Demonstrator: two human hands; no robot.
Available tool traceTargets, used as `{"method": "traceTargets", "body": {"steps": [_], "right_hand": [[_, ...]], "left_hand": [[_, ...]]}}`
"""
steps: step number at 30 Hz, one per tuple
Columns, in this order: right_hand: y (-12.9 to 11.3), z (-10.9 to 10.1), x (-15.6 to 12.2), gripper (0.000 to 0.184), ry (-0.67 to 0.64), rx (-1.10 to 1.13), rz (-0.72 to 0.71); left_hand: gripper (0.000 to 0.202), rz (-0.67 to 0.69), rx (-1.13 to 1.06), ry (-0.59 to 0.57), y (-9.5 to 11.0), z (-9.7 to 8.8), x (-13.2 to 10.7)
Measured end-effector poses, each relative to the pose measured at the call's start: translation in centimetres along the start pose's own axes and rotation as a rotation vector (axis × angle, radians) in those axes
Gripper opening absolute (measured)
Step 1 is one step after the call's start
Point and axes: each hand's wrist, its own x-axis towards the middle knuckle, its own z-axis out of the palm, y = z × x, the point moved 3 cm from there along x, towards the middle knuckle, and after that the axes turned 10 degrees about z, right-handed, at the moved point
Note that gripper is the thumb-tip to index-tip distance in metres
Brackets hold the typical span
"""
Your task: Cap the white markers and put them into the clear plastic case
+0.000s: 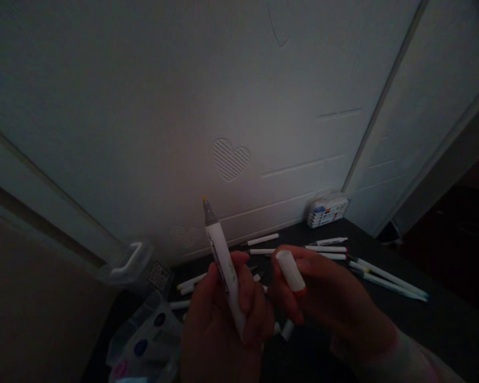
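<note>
Holding 1 uncapped marker (222, 247) and 1 orange-rimmed cap (290, 271).

Uncapped white marker (224, 263), orange tip up, leaning left, separate orange-ended white cap (290, 272) beside it

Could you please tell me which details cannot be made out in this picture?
Head view: lettering on the held marker in the left hand is too dark and blurred.
Head view: part of a lying marker is hidden by the right hand.
Head view: the clear plastic item is cut off by the bottom edge.
Head view: the label on the white case is too small.
</note>
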Motion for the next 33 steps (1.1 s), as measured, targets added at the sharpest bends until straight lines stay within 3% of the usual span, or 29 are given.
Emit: {"method": "traceTargets", "body": {"steps": [20,23,27,33], "right_hand": [[-0.6,-0.1,0.0,0.022,0.178,-0.204,-0.062],[-1.3,-0.7,-0.3,0.019,0.29,-0.202,-0.138],[-2.8,-1.7,-0.9,0.017,0.409,-0.181,-0.297],[-4.9,-2.5,-2.4,0.014,0.61,-0.188,-0.458]], "left_hand": [[0.02,0.067,0.116,0.023,0.2,-0.6,0.6],[0.022,0.084,0.226,0.019,0.4,-1.2,1.0],[0.023,0.127,0.467,0.104,1.1,-2.1,0.8],[0.024,0.393,1.002,0.079,2.5,-1.2,0.4]]}}
